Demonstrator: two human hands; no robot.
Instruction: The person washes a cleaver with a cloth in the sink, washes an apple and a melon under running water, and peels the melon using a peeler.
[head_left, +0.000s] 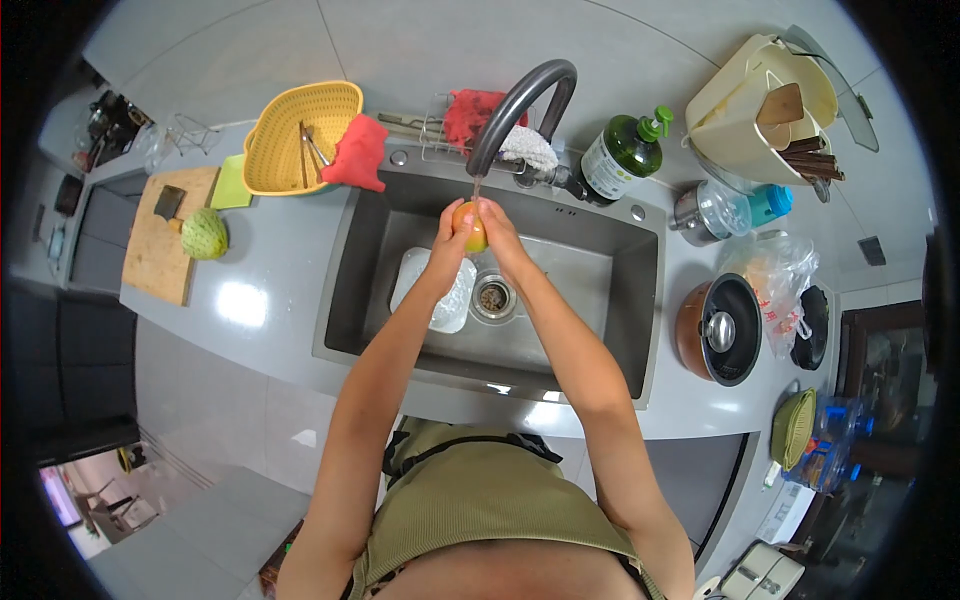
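Note:
Both my hands are wrapped round a yellow-orange round fruit [470,228], my left hand [446,248] on its left side and my right hand [503,238] on its right. Its exact kind I cannot make out. Right above it is the spout of a dark curved faucet [520,92], with a thin stream of water falling onto the fruit and fingers. Below my hands lies the grey sink [585,255] with its round drain [493,298]. A shiny, pale tray [452,309] sits in the basin, partly hidden by my left forearm.
On the left counter are a cutting board [150,240] with a small dark blade, a bumpy green fruit [205,234], and a yellow basket [290,120] with a red cloth [356,155]. To the right stand a green pump bottle [622,158], a dark pot [735,330] and a utensil holder [735,95].

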